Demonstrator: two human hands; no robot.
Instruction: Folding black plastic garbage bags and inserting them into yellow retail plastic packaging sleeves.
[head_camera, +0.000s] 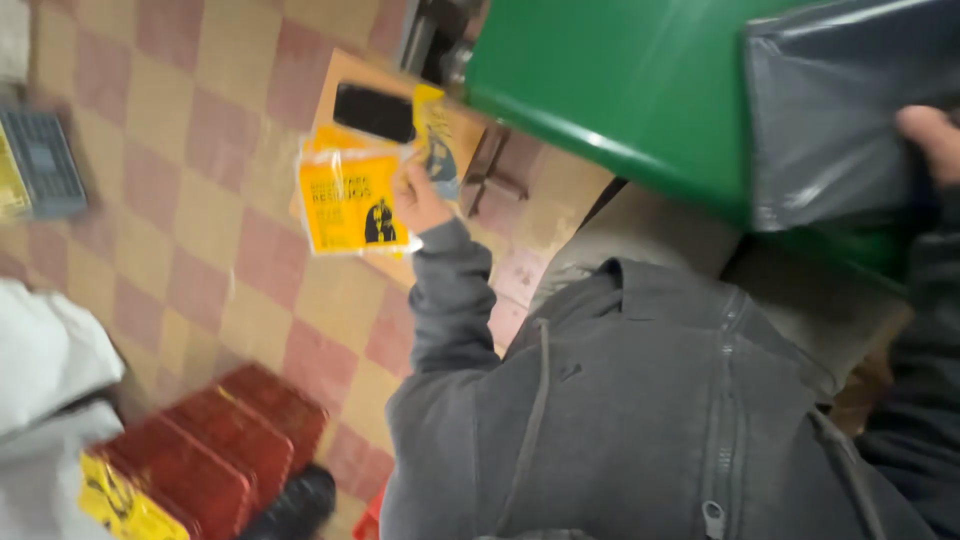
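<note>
Yellow plastic packets (350, 200), a thin stack in clear sleeves, hang in the air over the checkered floor (200, 150), pinched at their right edge by the left hand (420, 195); fingers pressed together on them. Long axis near horizontal, printed faces toward the camera. A cardboard sheet (450, 130) with a black phone-like slab (375, 112) sits just behind. Right hand (932, 140) grips a grey plastic bag (840, 110) against the green bin (620, 90), fingers mostly hidden. Red crates (220, 440) lie below.
</note>
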